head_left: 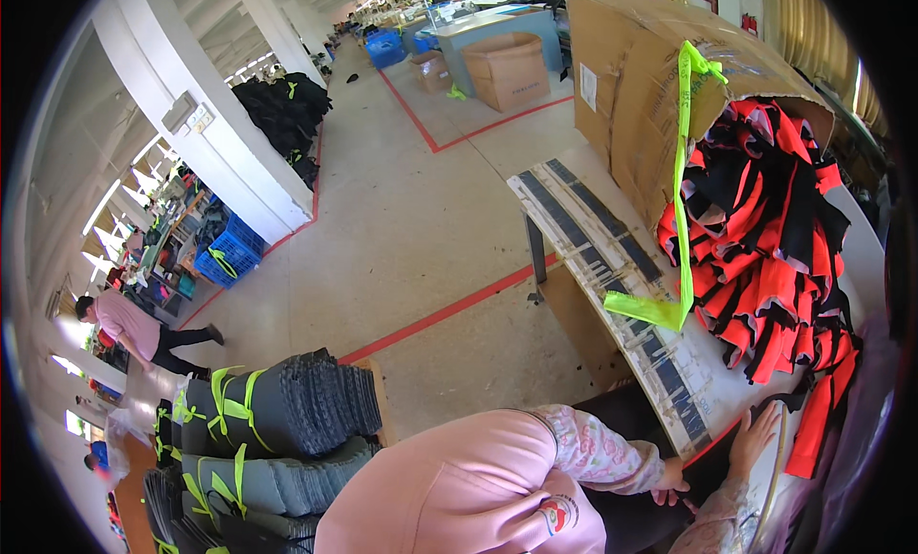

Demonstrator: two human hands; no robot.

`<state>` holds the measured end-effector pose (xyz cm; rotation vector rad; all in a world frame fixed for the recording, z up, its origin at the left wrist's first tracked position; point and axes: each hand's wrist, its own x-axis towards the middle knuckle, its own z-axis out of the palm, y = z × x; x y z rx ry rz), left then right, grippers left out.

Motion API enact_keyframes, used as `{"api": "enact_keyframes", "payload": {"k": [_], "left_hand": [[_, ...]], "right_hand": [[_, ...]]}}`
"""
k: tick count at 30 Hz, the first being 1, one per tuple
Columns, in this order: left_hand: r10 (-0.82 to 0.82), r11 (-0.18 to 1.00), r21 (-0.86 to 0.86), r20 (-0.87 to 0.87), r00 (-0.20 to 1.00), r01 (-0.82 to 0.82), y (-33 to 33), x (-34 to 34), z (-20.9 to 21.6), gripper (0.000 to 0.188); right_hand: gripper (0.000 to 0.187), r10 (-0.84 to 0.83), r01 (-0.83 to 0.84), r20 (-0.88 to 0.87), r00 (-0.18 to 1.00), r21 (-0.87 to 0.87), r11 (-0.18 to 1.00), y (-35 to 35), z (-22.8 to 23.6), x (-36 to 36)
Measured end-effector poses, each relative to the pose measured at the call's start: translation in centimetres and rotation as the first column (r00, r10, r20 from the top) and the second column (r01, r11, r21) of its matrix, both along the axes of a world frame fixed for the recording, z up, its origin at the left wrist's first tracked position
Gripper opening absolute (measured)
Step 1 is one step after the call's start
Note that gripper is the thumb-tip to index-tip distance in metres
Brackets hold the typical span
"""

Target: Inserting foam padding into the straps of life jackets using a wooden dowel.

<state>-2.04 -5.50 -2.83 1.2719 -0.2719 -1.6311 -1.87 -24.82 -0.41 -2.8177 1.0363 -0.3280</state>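
At the near right table edge, left hand (672, 482) pinches a black fabric piece (712, 463) while right hand (754, 437) presses it, fingers spread. Just beyond, the orange-black pile (765, 258) could likely slide if tugged.

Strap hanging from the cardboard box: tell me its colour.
The strap is neon yellow-green, clearest in the head view, hanging beside the red-and-black fabric pieces.

We cannot see most of the left hand (672, 480): a pink shoulder and floral sleeve cover it, and only its fingers show at the table (865, 258) edge. The right hand (753, 437) lies flat, its wrist cut off at the lower right of the frame. The red-and-black fabric pieces (765, 238) run up into the cardboard box (650, 66), their upper ends hidden.
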Motion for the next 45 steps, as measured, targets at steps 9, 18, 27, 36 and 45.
{"api": "enact_keyframes", "payload": {"k": [9,18,27,36,45], "left_hand": [[0.045,0.998,0.033,-0.023,0.999,-0.044,-0.2,-0.5,-1.0,0.027],[0.062,0.997,0.039,-0.076,0.995,-0.059,-0.6,-1.1,-0.5,0.022],[0.012,1.0,0.028,0.001,1.0,-0.012,0.2,0.2,-0.2,0.025],[-0.022,1.0,0.013,-0.026,0.999,0.022,0.7,-1.3,2.0,0.025],[-0.179,0.935,-0.342,-0.218,0.959,0.097,2.2,-1.0,8.0,0.057]], "right_hand": [[0.062,0.1,-0.099,0.084,0.991,-0.019,0.995,4.2,1.1,-3.2],[0.064,0.238,-0.245,0.143,0.961,0.029,0.969,10.5,3.2,-10.2],[0.056,0.275,-0.31,0.231,0.933,0.133,0.941,15.6,2.5,-15.1],[0.02,0.126,-0.092,0.133,0.983,-0.24,0.966,16.8,4.9,-14.2],[0.021,-0.029,0.047,0.487,0.873,-0.024,0.999,13.3,4.9,-15.0]]}}
